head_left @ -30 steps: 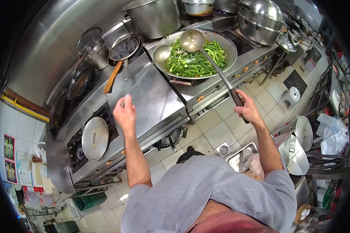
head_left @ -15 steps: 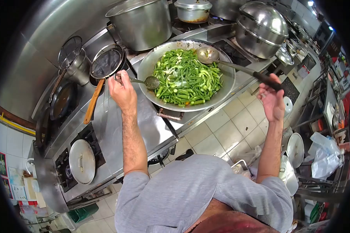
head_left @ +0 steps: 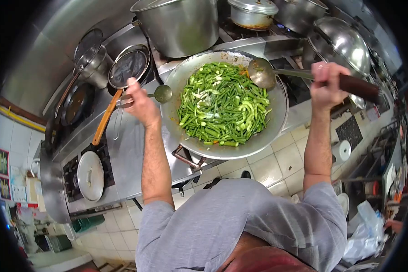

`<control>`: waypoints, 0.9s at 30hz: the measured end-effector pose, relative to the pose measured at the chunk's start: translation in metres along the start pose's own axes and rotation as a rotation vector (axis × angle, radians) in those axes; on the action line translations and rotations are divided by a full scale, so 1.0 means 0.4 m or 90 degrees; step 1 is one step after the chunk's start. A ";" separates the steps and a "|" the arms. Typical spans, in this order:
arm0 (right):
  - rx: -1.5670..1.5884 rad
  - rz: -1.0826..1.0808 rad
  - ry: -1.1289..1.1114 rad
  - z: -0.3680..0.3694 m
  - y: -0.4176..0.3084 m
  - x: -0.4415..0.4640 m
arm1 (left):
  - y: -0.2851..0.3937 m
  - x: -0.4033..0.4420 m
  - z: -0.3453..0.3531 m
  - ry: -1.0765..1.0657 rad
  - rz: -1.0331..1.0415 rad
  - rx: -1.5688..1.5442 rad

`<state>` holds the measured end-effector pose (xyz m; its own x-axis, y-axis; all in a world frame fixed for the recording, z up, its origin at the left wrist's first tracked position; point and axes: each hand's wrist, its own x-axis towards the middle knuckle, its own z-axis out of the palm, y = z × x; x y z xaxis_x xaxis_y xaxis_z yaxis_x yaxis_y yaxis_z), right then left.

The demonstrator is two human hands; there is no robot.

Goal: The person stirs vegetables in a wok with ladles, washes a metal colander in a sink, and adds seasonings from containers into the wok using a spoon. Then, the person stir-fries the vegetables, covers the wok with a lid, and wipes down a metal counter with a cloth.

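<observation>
A wide metal wok (head_left: pixel 170 115) holds a heap of cut green vegetables (head_left: pixel 222 106) with some pale bits on top. My left hand (head_left: pixel 142 106) is closed round the handle of a small ladle (head_left: pixel 163 94), whose bowl is at the wok's left rim. On the right, my right hand (head_left: pixel 329 86) grips the dark handle of a large ladle (head_left: pixel 262 74). That ladle's bowl hangs over the wok's upper right part, beside the vegetables.
Behind the wok stand a tall pot (head_left: pixel 179 27) and a lidded pot (head_left: pixel 253 13); a domed steamer (head_left: pixel 342 43) is at right. Strainers (head_left: pixel 130 68) with a wooden handle lie left of my left hand. A round lid (head_left: pixel 90 176) rests on the left burner.
My right hand has risen and turned over its ladle's handle. The small ladle has moved from over the vegetables to the wok's left edge. The view has shifted, with the wok appearing lower and closer.
</observation>
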<state>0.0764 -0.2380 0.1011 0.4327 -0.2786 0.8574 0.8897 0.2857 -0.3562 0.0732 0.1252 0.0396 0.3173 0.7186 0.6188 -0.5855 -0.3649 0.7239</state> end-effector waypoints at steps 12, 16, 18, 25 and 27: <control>0.194 0.248 0.141 -0.197 0.290 0.044 | -0.280 -0.121 0.192 0.160 -0.375 -0.234; 0.213 0.154 0.015 -0.135 0.201 -0.058 | -0.198 -0.181 0.257 0.048 -0.271 -0.125; 0.181 0.088 -0.077 -0.053 0.100 -0.081 | -0.129 -0.204 0.241 -0.132 -0.127 -0.007; 0.164 -0.061 -0.353 0.000 -0.156 -0.046 | 0.142 -0.168 0.157 -0.189 -0.124 -0.194; 0.146 -0.071 -0.354 0.000 -0.174 -0.008 | 0.182 -0.148 0.131 -0.189 -0.101 -0.237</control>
<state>0.0131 -0.2569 0.1230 0.1427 0.1839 0.9725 0.8446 0.4897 -0.2165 0.0510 0.0251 0.0718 0.5901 0.5293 0.6096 -0.7227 0.0097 0.6911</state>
